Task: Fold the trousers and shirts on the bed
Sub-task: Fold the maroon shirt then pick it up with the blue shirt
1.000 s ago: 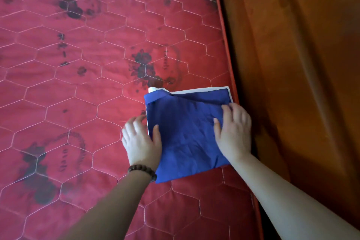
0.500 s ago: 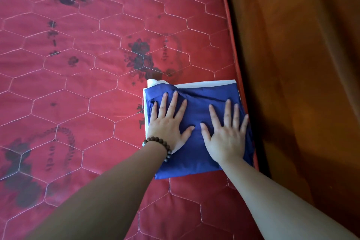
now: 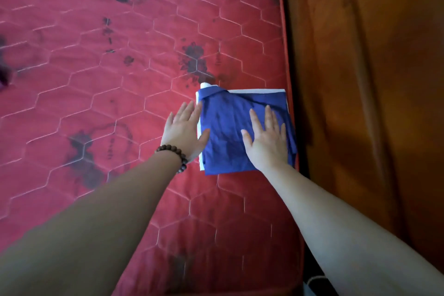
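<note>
One red quilted mattress [image 3: 120,79] fills the left and centre of the frame, stitched in hexagons with dark blotches, and one orange-brown curtain [image 3: 372,79] hangs down the right side. At centre right, tight against the mattress's right edge, sits the folded blue shirt [image 3: 230,125], collar showing at its upper left corner, stacked on one white folded piece [image 3: 254,90] that peeks out along the top and left. So that is one blue garment and one white one in view; no trousers can be made out. Two hands are at work, both flat and relaxed, grasping nothing: the right hand [image 3: 268,142] lies spread on the blue cloth, the left hand [image 3: 183,128] rests on the mattress at the bundle's left side, thumb touching the edge. One beaded bracelet [image 3: 174,155] circles the left wrist. The cloth looks light, soft and floppy, likely to slide open if pulled by one corner; the safer hold is probably from both side edges, palms under the whole stack.
</note>
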{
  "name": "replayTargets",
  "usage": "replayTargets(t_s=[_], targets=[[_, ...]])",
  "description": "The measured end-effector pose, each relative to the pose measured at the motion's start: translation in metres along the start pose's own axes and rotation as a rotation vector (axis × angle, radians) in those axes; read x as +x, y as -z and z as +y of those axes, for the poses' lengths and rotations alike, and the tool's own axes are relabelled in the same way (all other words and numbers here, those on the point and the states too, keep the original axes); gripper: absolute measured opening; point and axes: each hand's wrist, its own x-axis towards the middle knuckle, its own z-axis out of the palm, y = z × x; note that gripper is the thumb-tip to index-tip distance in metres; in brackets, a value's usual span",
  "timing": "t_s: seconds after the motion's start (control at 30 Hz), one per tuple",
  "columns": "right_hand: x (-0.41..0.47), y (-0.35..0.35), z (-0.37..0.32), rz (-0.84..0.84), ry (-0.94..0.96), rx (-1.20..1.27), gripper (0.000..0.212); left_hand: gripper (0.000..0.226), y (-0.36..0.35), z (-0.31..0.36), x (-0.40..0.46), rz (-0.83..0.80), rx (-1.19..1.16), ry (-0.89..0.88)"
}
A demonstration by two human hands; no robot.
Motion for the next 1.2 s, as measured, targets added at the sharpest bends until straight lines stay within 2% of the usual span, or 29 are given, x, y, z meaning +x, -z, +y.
replayTargets(t_s=[0.17,0.27,0.47,0.6,0.8,1.0,1.2], targets=[[-0.031,0.017,-0.066,0.019,0.057,0.014,0.06,0.069,0.053,-0.05,-0.068,0.052,0.015,0.127],[-0.049,0.019,-0.135,-0.009,0.142,0.025,0.06,0.068,0.09,-0.107,-0.114,0.101,0.033,0.234],[-0.081,0.006,-0.308,-0.02,0.283,0.022,0.058,0.068,0.15,-0.263,-0.189,0.135,0.058,0.367],[-0.107,-0.023,-0.429,-0.041,0.276,0.021,0.056,0.07,0.172,-0.375,-0.216,0.121,0.049,0.384],[-0.148,-0.072,-0.582,-0.158,0.29,0.044,0.055,0.071,0.196,-0.511,-0.261,0.024,0.054,0.388],[-0.138,-0.108,-0.656,-0.209,0.343,-0.005,0.055,0.075,0.217,-0.601,-0.253,0.032,0.099,0.391],[-0.065,-0.147,-0.705,-0.19,0.466,0.019,0.056,0.087,0.227,-0.67,-0.188,0.159,0.138,0.438]])
